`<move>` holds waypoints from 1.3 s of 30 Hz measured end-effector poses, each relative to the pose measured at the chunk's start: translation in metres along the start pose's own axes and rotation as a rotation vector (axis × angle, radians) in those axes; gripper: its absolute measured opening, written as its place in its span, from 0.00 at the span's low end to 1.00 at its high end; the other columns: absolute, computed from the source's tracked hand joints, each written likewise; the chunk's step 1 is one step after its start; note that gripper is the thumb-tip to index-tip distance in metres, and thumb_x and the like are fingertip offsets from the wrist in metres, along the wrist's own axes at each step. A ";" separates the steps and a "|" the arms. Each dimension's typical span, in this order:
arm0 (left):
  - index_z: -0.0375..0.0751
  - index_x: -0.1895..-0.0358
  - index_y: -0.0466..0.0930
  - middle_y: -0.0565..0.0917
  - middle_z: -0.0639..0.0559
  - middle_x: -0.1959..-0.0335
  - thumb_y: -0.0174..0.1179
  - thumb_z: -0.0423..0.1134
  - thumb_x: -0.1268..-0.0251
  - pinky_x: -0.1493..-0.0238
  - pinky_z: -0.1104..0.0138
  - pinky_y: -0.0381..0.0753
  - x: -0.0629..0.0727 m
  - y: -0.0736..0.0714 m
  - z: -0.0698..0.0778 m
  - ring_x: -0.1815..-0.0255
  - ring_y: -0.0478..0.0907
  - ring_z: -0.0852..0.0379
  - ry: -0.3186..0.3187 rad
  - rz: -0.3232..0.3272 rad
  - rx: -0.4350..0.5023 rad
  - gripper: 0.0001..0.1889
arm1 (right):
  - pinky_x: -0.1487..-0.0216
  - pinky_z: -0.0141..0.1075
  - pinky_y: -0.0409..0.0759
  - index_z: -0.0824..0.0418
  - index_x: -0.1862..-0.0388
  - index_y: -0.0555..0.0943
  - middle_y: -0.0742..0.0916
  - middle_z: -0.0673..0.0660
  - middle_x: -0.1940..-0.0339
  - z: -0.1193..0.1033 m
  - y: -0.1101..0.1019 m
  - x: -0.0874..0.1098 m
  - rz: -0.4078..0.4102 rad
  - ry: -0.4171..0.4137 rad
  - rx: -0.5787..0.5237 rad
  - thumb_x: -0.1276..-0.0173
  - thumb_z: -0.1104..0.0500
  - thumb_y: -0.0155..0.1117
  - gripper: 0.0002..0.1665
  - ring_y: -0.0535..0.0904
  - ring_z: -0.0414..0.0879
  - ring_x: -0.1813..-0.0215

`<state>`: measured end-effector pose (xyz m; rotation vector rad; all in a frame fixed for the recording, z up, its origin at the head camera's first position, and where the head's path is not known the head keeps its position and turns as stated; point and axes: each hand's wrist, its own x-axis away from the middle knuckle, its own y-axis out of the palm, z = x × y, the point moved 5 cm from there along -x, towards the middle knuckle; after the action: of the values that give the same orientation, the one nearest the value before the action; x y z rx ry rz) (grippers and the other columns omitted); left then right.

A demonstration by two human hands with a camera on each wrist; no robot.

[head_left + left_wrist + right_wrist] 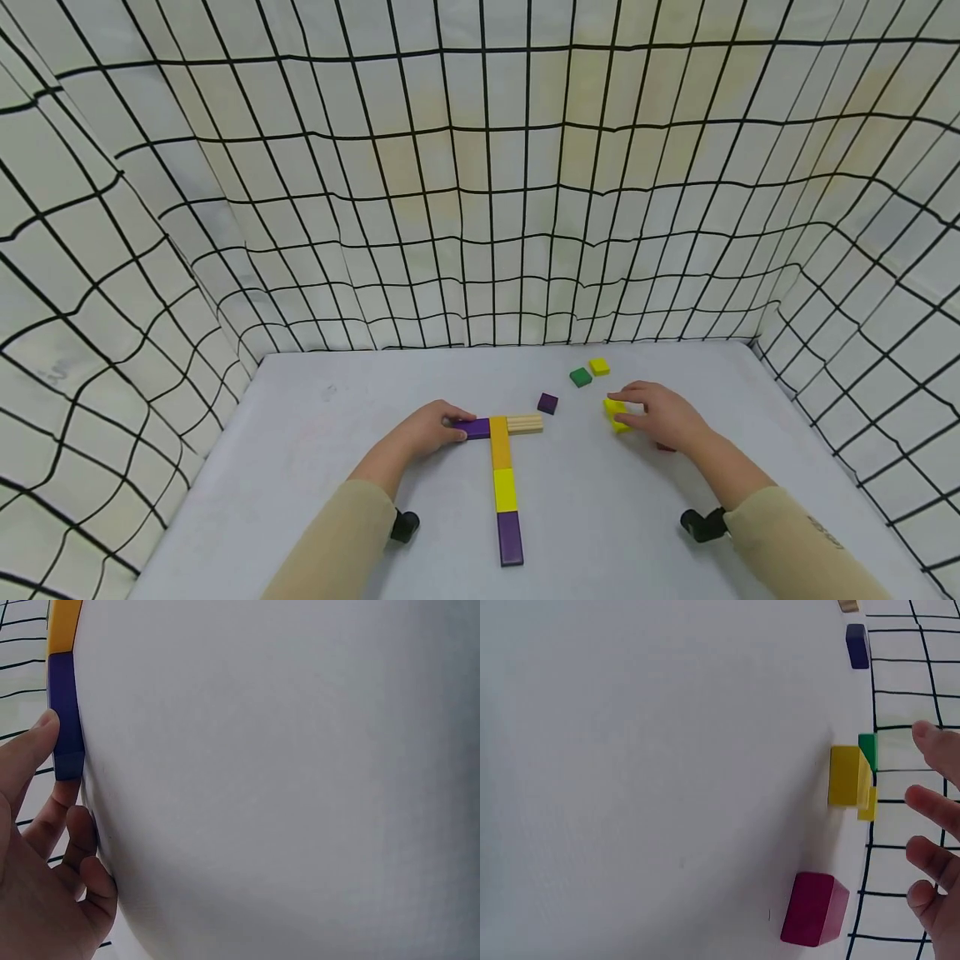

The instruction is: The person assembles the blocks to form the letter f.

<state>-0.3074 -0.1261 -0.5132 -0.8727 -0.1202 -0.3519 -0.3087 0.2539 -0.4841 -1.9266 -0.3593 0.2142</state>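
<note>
The left hand (427,429) pinches a purple block (474,429) between thumb and finger, which partly cover its outer end; its long axis points crosswise toward the right hand (666,414), meeting an orange block (500,443). That right hand, fingers parted and empty, hovers by a yellow block (844,776), partly hiding it and mostly hiding a red block (807,909) in the head view.

Pale walls (507,158) crossed by a wavy black grid (487,129) enclose a white tabletop (600,517) on three sides.
</note>
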 end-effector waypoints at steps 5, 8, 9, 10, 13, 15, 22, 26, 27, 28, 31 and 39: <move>0.58 0.46 0.86 0.79 0.49 0.43 0.67 0.40 0.35 0.32 0.44 0.65 -0.002 0.001 0.000 0.37 0.72 0.44 -0.002 -0.002 -0.002 0.16 | 0.50 0.50 0.80 0.49 0.38 0.82 0.81 0.59 0.40 0.012 0.001 -0.004 -0.046 0.013 -0.039 0.35 0.44 0.70 0.27 0.78 0.53 0.51; 0.60 0.46 0.86 0.79 0.50 0.43 0.67 0.42 0.35 0.33 0.44 0.66 -0.003 0.001 0.000 0.37 0.72 0.44 -0.003 -0.001 -0.003 0.15 | 0.43 0.56 0.77 0.49 0.37 0.81 0.80 0.61 0.38 0.018 0.001 -0.007 -0.076 0.053 -0.066 0.36 0.42 0.70 0.30 0.77 0.58 0.44; 0.60 0.46 0.86 0.79 0.50 0.43 0.67 0.42 0.35 0.33 0.44 0.66 -0.003 0.001 0.000 0.37 0.72 0.44 -0.003 0.000 -0.002 0.15 | 0.41 0.58 0.75 0.48 0.36 0.80 0.79 0.61 0.38 0.020 0.001 -0.007 -0.087 0.070 -0.071 0.37 0.42 0.70 0.31 0.76 0.59 0.42; 0.60 0.46 0.86 0.79 0.50 0.43 0.67 0.42 0.35 0.33 0.43 0.66 -0.003 0.001 0.000 0.37 0.72 0.44 -0.003 -0.001 -0.002 0.15 | 0.40 0.60 0.73 0.49 0.35 0.80 0.79 0.61 0.37 0.020 0.000 -0.008 -0.097 0.079 -0.075 0.37 0.41 0.70 0.33 0.74 0.60 0.40; 0.59 0.46 0.86 0.79 0.49 0.43 0.67 0.42 0.35 0.33 0.43 0.65 -0.003 0.000 0.000 0.37 0.72 0.44 -0.003 -0.002 0.004 0.15 | 0.38 0.61 0.71 0.49 0.32 0.77 0.80 0.59 0.41 0.023 0.001 -0.010 -0.132 0.112 -0.080 0.38 0.39 0.70 0.37 0.73 0.59 0.39; 0.60 0.46 0.86 0.79 0.50 0.43 0.67 0.42 0.35 0.32 0.44 0.64 -0.004 0.000 0.000 0.36 0.71 0.44 -0.001 -0.006 0.007 0.15 | 0.39 0.60 0.72 0.49 0.30 0.75 0.81 0.58 0.44 0.024 0.002 -0.011 -0.159 0.125 -0.087 0.39 0.39 0.71 0.40 0.74 0.58 0.42; 0.59 0.45 0.85 0.79 0.49 0.42 0.66 0.41 0.35 0.32 0.43 0.63 -0.003 0.002 -0.001 0.35 0.71 0.43 -0.003 -0.021 0.026 0.16 | 0.44 0.55 0.75 0.51 0.28 0.72 0.81 0.56 0.49 0.029 0.007 -0.016 -0.229 0.155 -0.077 0.41 0.38 0.73 0.44 0.73 0.53 0.49; 0.59 0.46 0.86 0.79 0.49 0.42 0.67 0.40 0.35 0.32 0.43 0.64 -0.002 0.002 0.000 0.36 0.71 0.43 -0.007 -0.016 0.028 0.15 | 0.47 0.51 0.77 0.50 0.29 0.73 0.81 0.55 0.50 0.031 0.012 -0.020 -0.248 0.151 -0.057 0.41 0.38 0.72 0.43 0.74 0.50 0.51; 0.59 0.46 0.86 0.79 0.49 0.42 0.67 0.41 0.35 0.32 0.43 0.64 -0.001 0.002 0.001 0.36 0.71 0.43 -0.008 -0.014 0.024 0.15 | 0.47 0.51 0.77 0.51 0.29 0.74 0.81 0.55 0.51 0.031 0.012 -0.021 -0.252 0.147 -0.054 0.41 0.38 0.72 0.43 0.74 0.51 0.52; 0.59 0.46 0.86 0.79 0.49 0.43 0.67 0.41 0.35 0.32 0.43 0.64 -0.001 0.002 0.001 0.36 0.71 0.43 -0.009 -0.011 0.020 0.15 | 0.48 0.51 0.77 0.51 0.29 0.74 0.81 0.55 0.51 0.030 0.012 -0.022 -0.252 0.148 -0.051 0.41 0.38 0.72 0.43 0.74 0.50 0.53; 0.59 0.46 0.86 0.79 0.49 0.42 0.67 0.41 0.35 0.33 0.43 0.64 -0.001 0.001 0.001 0.36 0.71 0.43 -0.011 -0.008 0.013 0.15 | 0.47 0.52 0.78 0.53 0.30 0.75 0.81 0.56 0.52 0.028 0.011 -0.024 -0.256 0.148 -0.041 0.41 0.38 0.73 0.42 0.74 0.51 0.54; 0.60 0.46 0.86 0.79 0.49 0.43 0.66 0.41 0.35 0.33 0.43 0.65 0.001 0.001 0.000 0.37 0.72 0.44 -0.023 -0.009 0.023 0.15 | 0.45 0.54 0.76 0.58 0.33 0.76 0.82 0.57 0.51 0.016 0.009 -0.022 -0.240 0.146 -0.074 0.40 0.44 0.74 0.39 0.75 0.51 0.54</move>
<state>-0.3060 -0.1256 -0.5131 -0.8537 -0.1494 -0.3480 -0.3334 0.2569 -0.4984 -1.9387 -0.5017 -0.0975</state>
